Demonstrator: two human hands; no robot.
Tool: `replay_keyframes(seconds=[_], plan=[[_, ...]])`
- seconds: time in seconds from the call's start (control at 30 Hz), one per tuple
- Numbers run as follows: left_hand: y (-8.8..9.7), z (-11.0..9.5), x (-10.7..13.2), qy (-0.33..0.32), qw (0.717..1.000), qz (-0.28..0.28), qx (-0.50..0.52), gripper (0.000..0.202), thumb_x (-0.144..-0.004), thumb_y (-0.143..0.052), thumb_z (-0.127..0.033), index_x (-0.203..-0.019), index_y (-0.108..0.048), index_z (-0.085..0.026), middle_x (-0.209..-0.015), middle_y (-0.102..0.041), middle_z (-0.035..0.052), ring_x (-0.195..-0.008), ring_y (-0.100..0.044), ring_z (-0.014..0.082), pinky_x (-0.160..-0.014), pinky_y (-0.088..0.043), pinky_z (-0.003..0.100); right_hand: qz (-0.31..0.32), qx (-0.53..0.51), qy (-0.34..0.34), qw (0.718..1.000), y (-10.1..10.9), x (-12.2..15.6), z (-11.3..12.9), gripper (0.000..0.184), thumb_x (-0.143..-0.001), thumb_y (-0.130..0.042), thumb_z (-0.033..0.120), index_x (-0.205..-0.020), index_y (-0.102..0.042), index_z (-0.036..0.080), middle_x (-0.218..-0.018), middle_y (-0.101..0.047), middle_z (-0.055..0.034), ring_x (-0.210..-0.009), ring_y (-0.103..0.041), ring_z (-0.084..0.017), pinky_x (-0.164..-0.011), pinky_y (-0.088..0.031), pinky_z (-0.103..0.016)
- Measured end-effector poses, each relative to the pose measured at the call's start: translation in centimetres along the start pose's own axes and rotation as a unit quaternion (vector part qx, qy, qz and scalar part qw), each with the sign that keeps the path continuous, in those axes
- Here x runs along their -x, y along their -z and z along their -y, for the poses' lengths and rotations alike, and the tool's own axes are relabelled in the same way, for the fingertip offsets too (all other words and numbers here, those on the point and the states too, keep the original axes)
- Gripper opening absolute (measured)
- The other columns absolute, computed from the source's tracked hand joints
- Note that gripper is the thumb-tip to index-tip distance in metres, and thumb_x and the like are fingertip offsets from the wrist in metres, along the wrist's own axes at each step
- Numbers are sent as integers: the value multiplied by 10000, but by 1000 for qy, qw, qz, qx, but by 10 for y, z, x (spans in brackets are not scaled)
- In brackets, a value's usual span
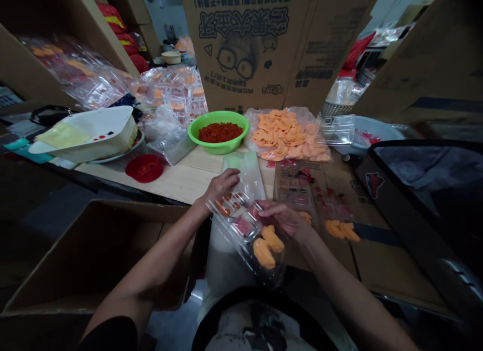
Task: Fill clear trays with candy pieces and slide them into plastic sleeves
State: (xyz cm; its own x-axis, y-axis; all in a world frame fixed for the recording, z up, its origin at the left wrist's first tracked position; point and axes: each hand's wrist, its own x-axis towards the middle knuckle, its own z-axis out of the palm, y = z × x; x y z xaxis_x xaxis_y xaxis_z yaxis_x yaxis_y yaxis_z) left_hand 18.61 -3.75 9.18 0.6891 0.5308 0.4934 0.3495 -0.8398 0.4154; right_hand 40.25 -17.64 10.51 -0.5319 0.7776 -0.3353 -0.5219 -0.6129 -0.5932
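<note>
My left hand (222, 186) grips the upper edge of a clear plastic clamshell tray (241, 225), which I hold tilted in front of my body. My right hand (283, 217) lies across the tray's other side, fingers over the plastic. Inside the tray are two orange pieces (266, 245), with small red and pink items (241, 225) further along. Two similar orange pieces (341, 230) lie on a flat printed cardboard sheet (362, 250) just right of my right hand.
A green bowl of red bits (219, 132) and a heap of orange pieces on clear plastic (287, 135) stand on a wooden board (181, 182). Further left are a white tray (86, 135) and a red lid (144, 167). Open cardboard boxes (94, 255) flank me.
</note>
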Motion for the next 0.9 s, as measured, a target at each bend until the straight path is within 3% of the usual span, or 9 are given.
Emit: replay_keyframes(seconds=[0.1, 0.2, 0.3, 0.5, 0.57, 0.67, 0.73, 0.9], plan=[[11, 5, 1, -18, 999, 12, 29, 236, -973, -475, -251, -1007, -694, -170, -1301, -620, 134, -1134, -651, 220, -943, -549, 335, -43, -7, 0, 999, 13, -7, 8, 421, -593, -734, 96, -1010, -722, 153, -839, -737, -17, -629, -662, -141, -609, -522, -238], [19, 7, -1, -29, 999, 21, 27, 289, -953, -482, -192, -1157, -686, -184, -1306, -635, 139, -1154, -656, 222, -964, -552, 356, -94, -12, 14, 995, 29, -9, 14, 387, -560, -751, 71, -943, -733, 125, -729, -717, 5, -535, -619, -105, -529, -489, -199], [23, 8, -4, -51, 999, 13, 2, 378, -949, -439, -119, -1273, -624, -182, -1305, -649, 135, -1197, -640, 194, -987, -538, 332, -100, -9, 18, 995, 36, -6, 17, 311, -562, -766, 91, -870, -729, 107, -672, -693, 1, -527, -610, -103, -515, -481, -193], [27, 0, -5, -12, 998, 38, -45, 212, -1005, -442, -215, -1117, -616, -168, -1008, -728, 82, -879, -708, 153, -765, -550, 242, -57, 21, 8, 998, 19, -3, 13, 365, -544, -763, 97, -907, -739, 121, -787, -726, -16, -522, -605, -92, -496, -470, -185], [32, -5, -5, -22, 996, 76, -39, 191, -1002, -444, -210, -1112, -597, -178, -1144, -699, 110, -972, -699, 166, -795, -550, 253, -62, 18, 3, 998, 16, -4, 13, 388, -540, -765, 96, -926, -746, 133, -781, -725, -9, -515, -601, -97, -495, -469, -195], [41, -8, -5, -79, 991, 108, -17, 187, -958, -443, -136, -1043, -605, -177, -1470, -485, 164, -1257, -593, 224, -926, -544, 306, -83, 3, 20, 996, 22, -4, 14, 369, -553, -752, 71, -915, -748, 138, -746, -716, -2, -538, -595, -96, -508, -453, -193], [45, -7, -5, -100, 990, 94, -19, 209, -927, -433, -90, -977, -617, -175, -1481, -458, 162, -1278, -579, 230, -951, -543, 323, -95, -4, 30, 995, 29, -1, 15, 319, -572, -745, 73, -885, -740, 132, -724, -711, -5, -547, -590, -99, -520, -446, -200], [40, 1, -6, -81, 994, 17, -74, 295, -895, -395, -33, -1008, -626, -178, -1195, -665, 122, -1053, -679, 166, -844, -568, 268, -83, -2, 27, 996, 27, 9, 14, 319, -582, -754, 91, -898, -727, 123, -676, -679, 0, -519, -558, -96, -518, -423, -208]])
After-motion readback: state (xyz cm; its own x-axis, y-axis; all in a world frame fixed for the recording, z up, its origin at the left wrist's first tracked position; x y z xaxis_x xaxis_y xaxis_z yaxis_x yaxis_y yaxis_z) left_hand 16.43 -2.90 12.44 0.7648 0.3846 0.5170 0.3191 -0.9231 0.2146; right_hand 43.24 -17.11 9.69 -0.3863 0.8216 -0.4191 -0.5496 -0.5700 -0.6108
